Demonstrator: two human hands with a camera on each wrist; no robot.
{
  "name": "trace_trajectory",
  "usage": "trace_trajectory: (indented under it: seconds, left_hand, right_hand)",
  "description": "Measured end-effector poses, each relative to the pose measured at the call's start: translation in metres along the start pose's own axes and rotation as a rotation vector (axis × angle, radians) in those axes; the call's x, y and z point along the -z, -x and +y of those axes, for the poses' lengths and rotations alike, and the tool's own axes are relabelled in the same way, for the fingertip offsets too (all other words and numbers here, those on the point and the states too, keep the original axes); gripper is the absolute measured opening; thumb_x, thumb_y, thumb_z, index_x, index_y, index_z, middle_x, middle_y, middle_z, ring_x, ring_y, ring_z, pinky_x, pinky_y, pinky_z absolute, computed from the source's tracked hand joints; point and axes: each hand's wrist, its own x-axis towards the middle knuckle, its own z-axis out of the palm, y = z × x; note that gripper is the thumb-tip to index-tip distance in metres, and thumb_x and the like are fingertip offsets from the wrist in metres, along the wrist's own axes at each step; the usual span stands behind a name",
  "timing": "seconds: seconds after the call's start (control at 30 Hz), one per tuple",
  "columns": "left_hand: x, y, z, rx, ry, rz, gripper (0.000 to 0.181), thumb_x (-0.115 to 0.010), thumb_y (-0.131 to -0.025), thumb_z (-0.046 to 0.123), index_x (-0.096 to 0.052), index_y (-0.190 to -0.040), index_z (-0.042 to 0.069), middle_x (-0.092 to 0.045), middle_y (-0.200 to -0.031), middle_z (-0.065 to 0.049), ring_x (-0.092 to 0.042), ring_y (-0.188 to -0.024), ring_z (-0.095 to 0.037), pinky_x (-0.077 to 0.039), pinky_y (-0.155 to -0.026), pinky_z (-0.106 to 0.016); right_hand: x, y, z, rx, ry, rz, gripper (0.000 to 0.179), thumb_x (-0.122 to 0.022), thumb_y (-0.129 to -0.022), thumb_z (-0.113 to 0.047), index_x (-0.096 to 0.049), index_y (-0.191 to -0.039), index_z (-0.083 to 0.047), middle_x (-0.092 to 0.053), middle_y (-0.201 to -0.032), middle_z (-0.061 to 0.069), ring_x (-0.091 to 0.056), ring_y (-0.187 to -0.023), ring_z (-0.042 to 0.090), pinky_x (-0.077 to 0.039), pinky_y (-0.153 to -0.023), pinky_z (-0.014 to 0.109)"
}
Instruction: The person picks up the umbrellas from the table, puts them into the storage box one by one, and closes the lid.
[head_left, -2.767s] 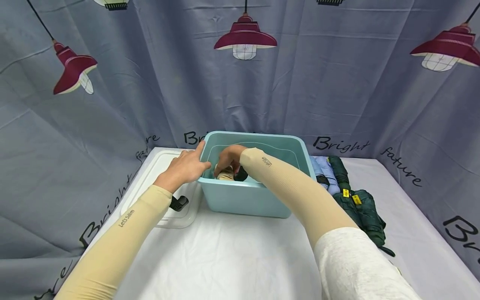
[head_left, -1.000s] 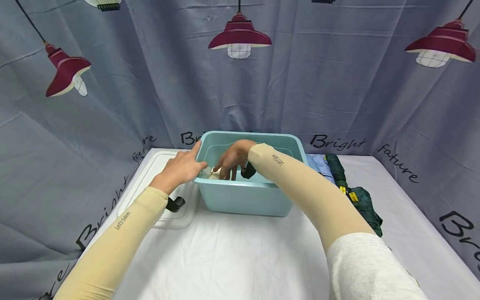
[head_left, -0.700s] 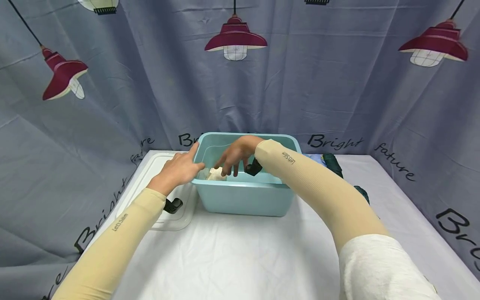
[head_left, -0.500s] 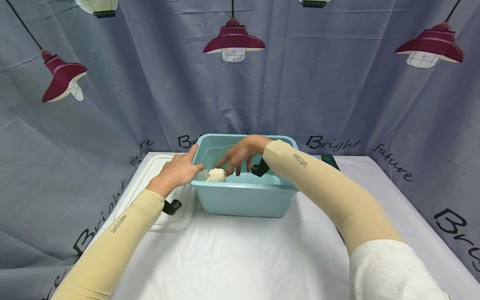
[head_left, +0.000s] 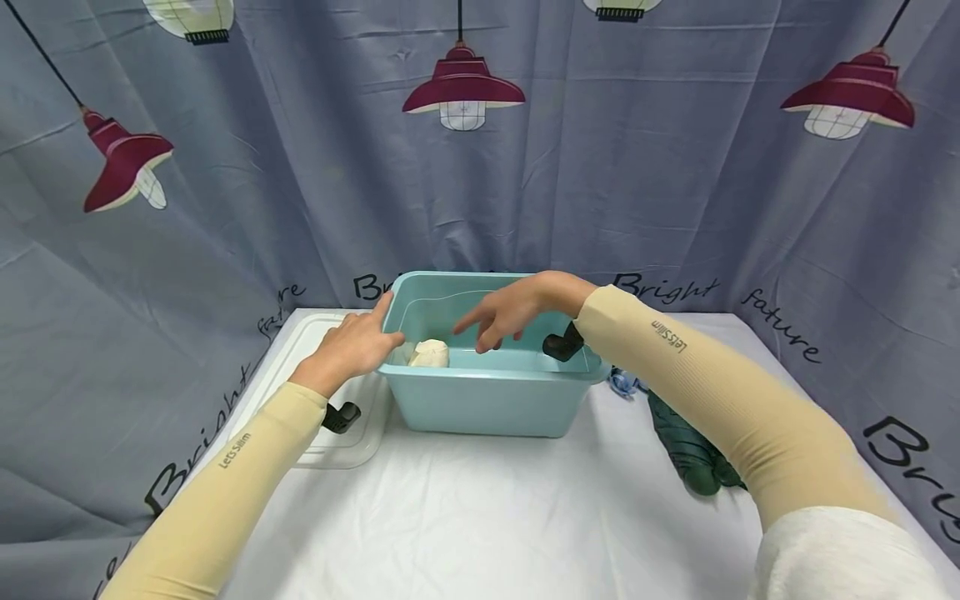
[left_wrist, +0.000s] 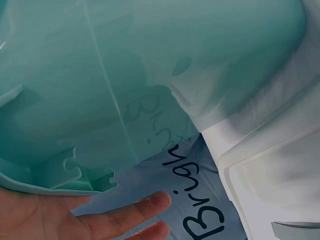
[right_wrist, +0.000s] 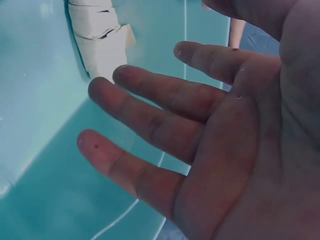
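A teal plastic storage bin (head_left: 480,406) stands on the white table. Inside, at its left front corner, lies a cream rolled cloth bundle (head_left: 431,353); the right wrist view shows the folds of this same bundle (right_wrist: 97,37). My left hand (head_left: 351,350) rests on the bin's left rim, fingers extended along it and thumb over the edge. Over the inside of the bin hovers my right hand (head_left: 513,312), fingers spread and holding nothing, to the right of the bundle and apart from it.
A translucent white lid (head_left: 352,442) lies left of the bin, partly under my left arm. Right of the bin, dark green rolled bundles (head_left: 693,446) and a light blue one (head_left: 622,382) are partly hidden by my right arm. A grey curtain (head_left: 480,208) hangs behind.
My right hand has let go of the cream bundle in the bin, then risen and moved right. My left hand has stayed on the rim.
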Motion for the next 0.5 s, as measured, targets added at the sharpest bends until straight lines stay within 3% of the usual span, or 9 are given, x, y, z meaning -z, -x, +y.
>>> trace_trajectory:
  seconds: [0.37,0.5]
  left_hand:
    - [0.003,-0.004,0.001,-0.031,-0.022,-0.004,0.084,-0.043,-0.098,0.048,0.007,-0.163,0.028,-0.04,-0.157,-0.02,-0.045,-0.136,-0.042,-0.044,-0.091,-0.058]
    - [0.001,-0.001,0.001,-0.02,-0.028,-0.016,0.084,-0.043,-0.098,0.048,0.007,-0.163,0.027,-0.037,-0.159,-0.021,-0.043,-0.139,-0.043,-0.043,-0.095,-0.06]
  right_hand:
    - [-0.01,0.054,0.014,0.031,-0.036,0.149,0.058,-0.056,-0.102,-0.041,-0.037,-0.156,-0.033,-0.053,-0.146,-0.004,-0.056,-0.129,0.014,-0.046,-0.106,0.041]
    - [-0.019,0.071,0.019,0.054,-0.056,0.18,0.058,-0.056,-0.102,-0.04,-0.037,-0.157,-0.03,-0.052,-0.148,0.0,-0.053,-0.133,0.017,-0.042,-0.11,0.044]
